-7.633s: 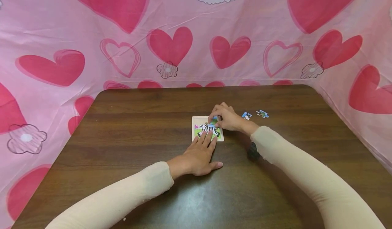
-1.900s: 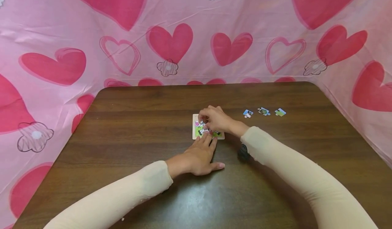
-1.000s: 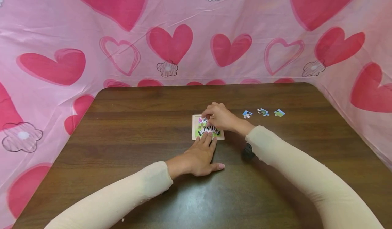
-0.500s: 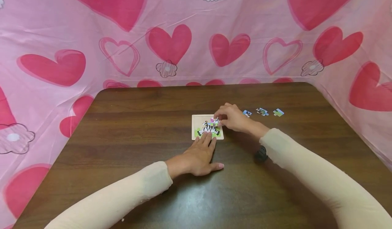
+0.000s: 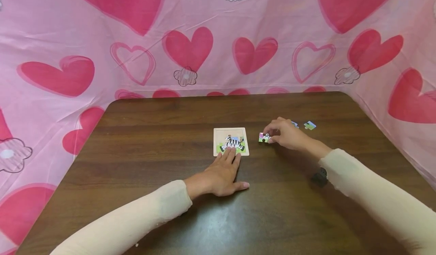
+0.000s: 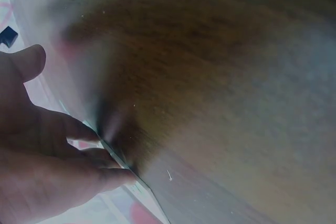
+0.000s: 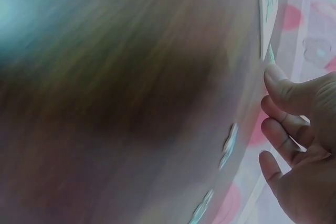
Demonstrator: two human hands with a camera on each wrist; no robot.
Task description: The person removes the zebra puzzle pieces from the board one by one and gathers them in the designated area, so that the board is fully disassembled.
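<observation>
A square wooden jigsaw board (image 5: 215, 138) with a zebra picture lies mid-table; its lower part is filled and bare wood shows in its upper left. My left hand (image 5: 221, 174) lies flat with straight fingers, fingertips resting on the board's lower edge. The left wrist view shows these fingers (image 6: 113, 178) on the board edge. Right of the board, my right hand (image 5: 287, 133) pinches a jigsaw piece (image 5: 263, 137) with a pink patch and black-and-white stripes between thumb and fingers. In the right wrist view the thumb (image 7: 278, 80) is nearest to that piece, seen almost edge-on.
A green-and-blue jigsaw piece (image 5: 310, 125) lies at the right. Another piece (image 5: 295, 124) is partly behind my right hand. Two loose pieces, including one nearer piece (image 7: 229, 145), show edge-on in the right wrist view. A heart-printed cloth (image 5: 255, 54) hangs behind the brown table (image 5: 163, 133).
The right hand has carried the pink-patched piece from the board to the right. Earlier it held a green-and-blue piece over the board, now on the table. The left hand has stayed put.
</observation>
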